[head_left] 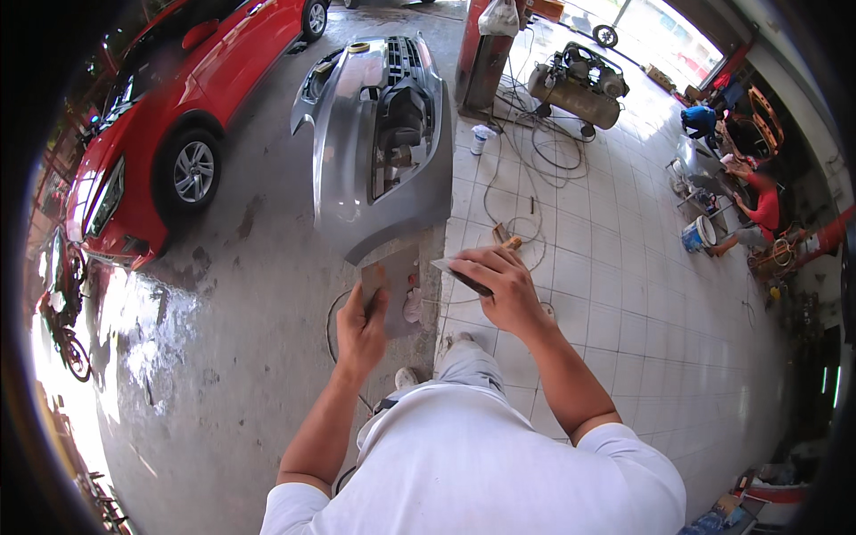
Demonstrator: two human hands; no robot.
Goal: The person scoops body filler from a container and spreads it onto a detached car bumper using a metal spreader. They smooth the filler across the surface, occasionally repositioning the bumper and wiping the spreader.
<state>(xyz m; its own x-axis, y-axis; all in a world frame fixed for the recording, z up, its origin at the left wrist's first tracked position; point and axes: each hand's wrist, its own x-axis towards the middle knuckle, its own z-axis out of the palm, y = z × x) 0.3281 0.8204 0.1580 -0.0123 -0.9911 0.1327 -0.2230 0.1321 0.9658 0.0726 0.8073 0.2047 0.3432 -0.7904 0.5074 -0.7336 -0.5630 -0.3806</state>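
Observation:
My left hand point(363, 334) is closed on the near-left edge of a thin, flat grey-brown plate point(399, 275). A pinkish smear point(413, 305) shows near the plate's right side; whether it lies on the plate or on the floor below, I cannot tell. In my right hand point(506, 287) is a putty knife point(457, 273), its pale blade pointing left toward the plate and a dark part under the fingers. The two hands are apart, at waist height. Ahead of them stands a grey car bumper point(343, 192) with a round yellow roll of tape point(358, 47) on its far end.
A red car point(201, 89) stands at the left. Ahead to the right are a red post point(486, 67), an air compressor point(578, 89) with hoses trailing over the tiles, and a white tub point(481, 138). Far right, a person in red point(762, 205) sits near a bucket point(698, 234).

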